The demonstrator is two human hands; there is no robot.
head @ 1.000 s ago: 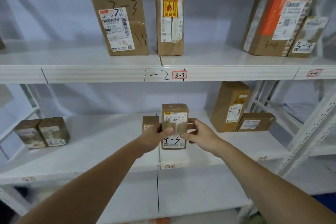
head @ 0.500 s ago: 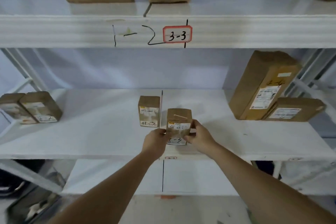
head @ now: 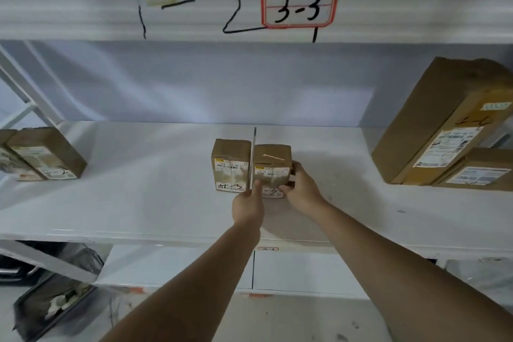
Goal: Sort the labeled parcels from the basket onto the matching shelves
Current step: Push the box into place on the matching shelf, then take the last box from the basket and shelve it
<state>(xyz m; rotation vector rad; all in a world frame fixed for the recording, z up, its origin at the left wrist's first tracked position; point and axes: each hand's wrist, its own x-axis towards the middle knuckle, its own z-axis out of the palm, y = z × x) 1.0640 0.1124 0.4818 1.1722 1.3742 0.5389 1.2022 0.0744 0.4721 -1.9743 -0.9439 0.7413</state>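
Small parcel (head: 272,168): upright on white shelf (head: 138,203), touching second small parcel (head: 231,165) at black divider line (head: 253,155). Left hand (head: 248,204) and right hand (head: 301,189) fingers grip its front and right side. Bare shelf both sides; large parcels (head: 444,125) far right.

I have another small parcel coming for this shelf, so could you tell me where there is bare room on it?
The shelf is bare between the two left-end boxes and the centre box. It is bare again between the held parcel and the large leaning box. The centre is crowded: left hand and right hand grip that parcel beside the centre box.
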